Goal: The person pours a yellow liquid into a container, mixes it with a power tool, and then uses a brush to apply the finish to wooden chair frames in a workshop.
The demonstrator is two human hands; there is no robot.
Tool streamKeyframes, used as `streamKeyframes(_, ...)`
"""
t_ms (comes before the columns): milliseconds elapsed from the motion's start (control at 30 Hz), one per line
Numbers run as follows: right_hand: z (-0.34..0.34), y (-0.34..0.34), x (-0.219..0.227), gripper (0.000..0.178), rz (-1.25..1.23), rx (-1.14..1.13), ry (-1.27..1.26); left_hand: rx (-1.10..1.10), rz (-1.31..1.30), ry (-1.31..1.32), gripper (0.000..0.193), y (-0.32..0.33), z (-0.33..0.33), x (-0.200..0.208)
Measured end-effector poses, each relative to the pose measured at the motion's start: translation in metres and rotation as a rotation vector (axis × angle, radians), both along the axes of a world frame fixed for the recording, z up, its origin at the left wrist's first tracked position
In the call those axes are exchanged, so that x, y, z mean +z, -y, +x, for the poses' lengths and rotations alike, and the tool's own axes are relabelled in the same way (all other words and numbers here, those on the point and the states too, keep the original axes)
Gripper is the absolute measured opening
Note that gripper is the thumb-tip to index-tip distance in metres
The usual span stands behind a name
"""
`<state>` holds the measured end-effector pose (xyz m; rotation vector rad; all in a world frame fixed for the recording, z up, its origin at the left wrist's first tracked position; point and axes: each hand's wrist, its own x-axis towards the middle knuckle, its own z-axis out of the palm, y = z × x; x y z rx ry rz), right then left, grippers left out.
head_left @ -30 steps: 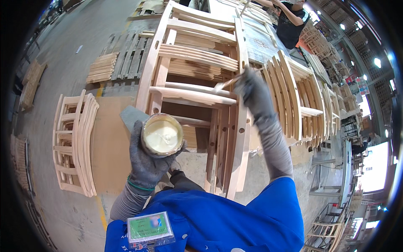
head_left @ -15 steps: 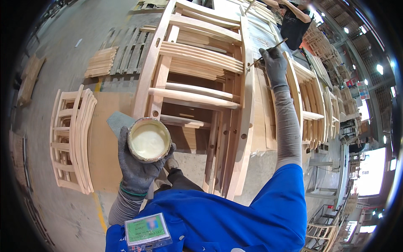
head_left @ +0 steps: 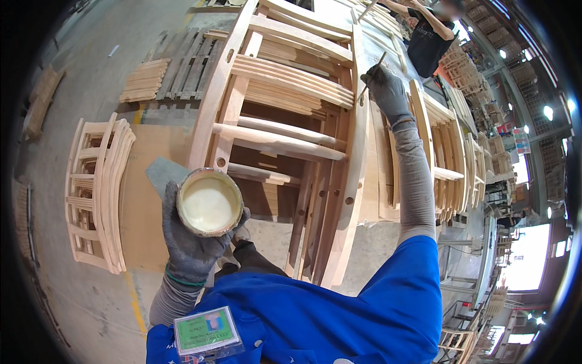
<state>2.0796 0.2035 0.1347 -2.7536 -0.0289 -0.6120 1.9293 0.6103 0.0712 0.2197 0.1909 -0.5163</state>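
Note:
My left hand (head_left: 191, 249), in a grey glove, grips a round tin (head_left: 210, 232) of smooth cream-coloured paste or glue from below. A flat grey-green blade-like piece (head_left: 162, 175) sticks out beside the tin; how it is held is hidden. My gloved right hand (head_left: 389, 94) pinches a thin stick (head_left: 381, 59) at the right upright of a pale wooden chair-back frame (head_left: 357, 136). The stick's lower end is by that upright, near a hole; whether it touches is unclear. Slats and rails cross the frame, and more frames lie beneath it.
Stacked chair backs (head_left: 97, 194) stand on cardboard (head_left: 145, 206) at the left. More frames (head_left: 445, 139) lean at the right. Slats (head_left: 145, 79) and a pallet (head_left: 188, 67) lie on the floor at far left. Another person (head_left: 427, 42) works at the far right.
My right hand has shifted slightly left and up, and the stick is now steeper. My left hand and the tin have drifted a little left in view.

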Motion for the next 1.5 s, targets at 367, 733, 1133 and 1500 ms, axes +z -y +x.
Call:
streamKeyframes(367,-0.004,0.0,0.005,0.023,0.079,-0.084,-0.017,-0.022,-0.133,0.072,0.058,-0.013,-0.006,0.008)
streamKeyframes(733,-0.087,-0.027,-0.046,0.015,-0.321,0.134,0.217,0.137,-0.072,-0.01,0.061,-0.053,-0.047,0.016)
streamKeyframes(1133,-0.24,-0.115,-0.067,0.027,0.195,-0.049,0.396,0.116,-0.138,-0.036,0.068,-0.092,-0.122,0.002)
streamKeyframes(1500,-0.352,-0.143,-0.173,0.068,0.321,-0.214,0.001,0.074,-0.118,-0.091,0.068,-0.099,-0.168,-0.029)
